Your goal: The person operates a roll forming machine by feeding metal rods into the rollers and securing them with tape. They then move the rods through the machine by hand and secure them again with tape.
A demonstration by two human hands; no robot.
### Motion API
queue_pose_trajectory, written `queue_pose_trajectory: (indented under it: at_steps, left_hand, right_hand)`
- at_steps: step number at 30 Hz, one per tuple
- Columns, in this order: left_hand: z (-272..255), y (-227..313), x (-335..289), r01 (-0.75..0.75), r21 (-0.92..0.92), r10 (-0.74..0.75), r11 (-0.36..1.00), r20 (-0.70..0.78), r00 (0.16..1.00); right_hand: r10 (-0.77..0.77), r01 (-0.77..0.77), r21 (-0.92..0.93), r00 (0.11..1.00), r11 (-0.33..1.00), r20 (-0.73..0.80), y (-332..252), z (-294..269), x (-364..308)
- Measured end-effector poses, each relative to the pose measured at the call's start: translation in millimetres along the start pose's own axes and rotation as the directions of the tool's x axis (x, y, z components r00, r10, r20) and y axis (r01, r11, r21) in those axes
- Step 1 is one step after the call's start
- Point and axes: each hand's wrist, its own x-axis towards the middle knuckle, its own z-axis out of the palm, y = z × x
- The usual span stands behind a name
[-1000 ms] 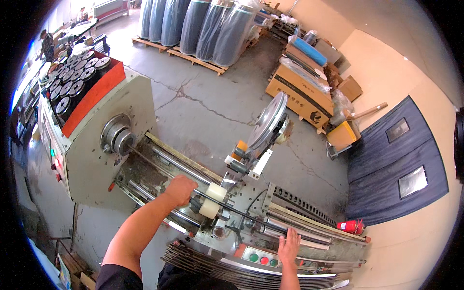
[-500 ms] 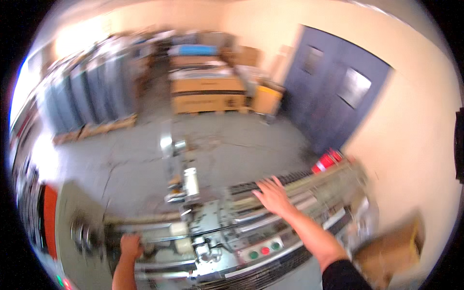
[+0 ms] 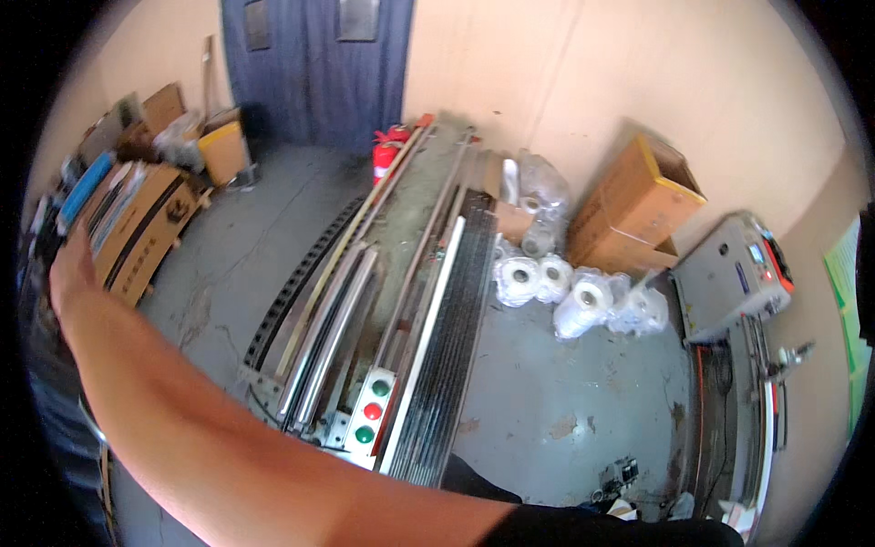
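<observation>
My right arm stretches across the lower part of the view toward the far left, its black sleeve at the bottom right. My right hand point(image 3: 75, 266) is at the left rim, small and dim, and its fingers are not clear enough to tell their pose. Dark shapes lie around it; whether it touches them I cannot tell. Beyond the forearm runs a long machine with metal rollers point(image 3: 339, 333), a black ribbed bed point(image 3: 444, 342) and a white button box point(image 3: 372, 412) with two green buttons and a red one. My left hand is out of view.
Red fire extinguishers point(image 3: 385, 162) stand at the machine's far end. Clear-wrapped rolls point(image 3: 583, 305) and a tall cardboard box point(image 3: 633, 205) line the wall. A grey machine point(image 3: 734, 269) stands at the right. A large carton point(image 3: 150, 223) sits at the left, near dark double doors point(image 3: 314, 77).
The view has swung to the right, so the machine and doors sit further left. My left hand has gone out of view. My right hand now appears at the left rim.
</observation>
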Motion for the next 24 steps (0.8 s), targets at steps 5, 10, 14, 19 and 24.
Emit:
queue_pose_trajectory:
  at_steps: [5,10,14,19,24]
  left_hand:
    - [13.4,88.9,19.7,0.052,-0.102,-0.052,0.993,0.007,0.999]
    - [29.8,210.0,23.5,0.019,-0.163,-0.025,0.986,-0.039,0.999]
    - [32.8,281.1,44.4,0.001,-0.095,-0.003,0.995,-0.025,1.000]
    - [23.4,325.6,38.3,-0.029,-0.044,0.028,0.999,-0.024,0.999]
    - [27.7,313.5,34.2,-0.057,0.001,0.057,0.998,-0.025,0.998]
  right_hand:
    - [-0.019,0.021,0.040,0.999,0.999,-0.046,48.6,-35.5,-13.5]
    - [0.015,0.082,0.493,0.982,0.866,-0.190,148.6,5.4,-155.3]
    - [0.015,-0.095,0.445,0.984,0.890,0.179,178.9,85.5,-302.7]
    - [-0.110,0.041,0.310,0.972,0.950,0.209,180.1,165.3,-389.7]
    - [-0.144,0.086,0.281,0.971,0.956,0.192,149.2,170.9,-400.6]
